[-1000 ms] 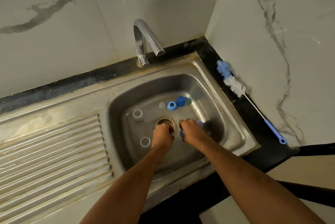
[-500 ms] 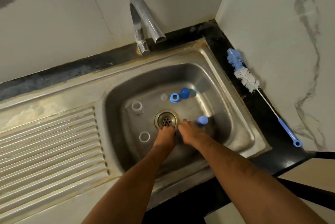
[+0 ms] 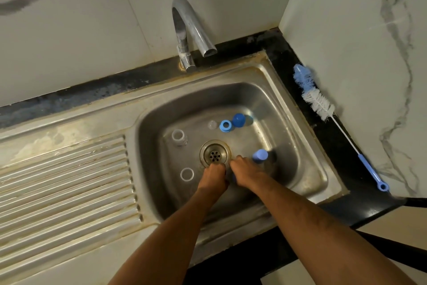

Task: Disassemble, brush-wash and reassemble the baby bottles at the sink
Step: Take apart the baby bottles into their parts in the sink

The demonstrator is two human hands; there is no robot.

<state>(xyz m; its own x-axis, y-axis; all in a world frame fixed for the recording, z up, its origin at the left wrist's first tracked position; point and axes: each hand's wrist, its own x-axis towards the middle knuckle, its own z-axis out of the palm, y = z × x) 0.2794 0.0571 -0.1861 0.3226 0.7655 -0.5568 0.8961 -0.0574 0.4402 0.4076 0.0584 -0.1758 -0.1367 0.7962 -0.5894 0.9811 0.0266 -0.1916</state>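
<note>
- Head view: both hands reach down into the steel sink basin (image 3: 307, 146), side by side just in front of the drain (image 3: 215, 152).
- The left hand (image 3: 213, 177) has its fingers bent downward at the drain's near rim; whether they grip anything cannot be told.
- The right hand (image 3: 245, 172) sits just beside it, touching or nearly so, with a sliver of blue showing between the two hands; its grip cannot be told either.
- A light blue cap (image 3: 260, 155) on a dim clear bottle stands just beyond the right hand.
- At the basin's far side lie a clear teat (image 3: 212, 125), a blue screw ring (image 3: 225, 125) and a dark blue cap (image 3: 239, 120), close together.
- Two open clear bottles stand left of the drain, one farther (image 3: 178, 137), one nearer (image 3: 187, 174).
- A blue-and-white bottle brush (image 3: 318, 103) lies on the black counter (image 3: 342, 146) along the right wall.
- The tap (image 3: 191, 30) arches over the basin's back edge; the ribbed drainboard (image 3: 64, 180) lies to the left.
</note>
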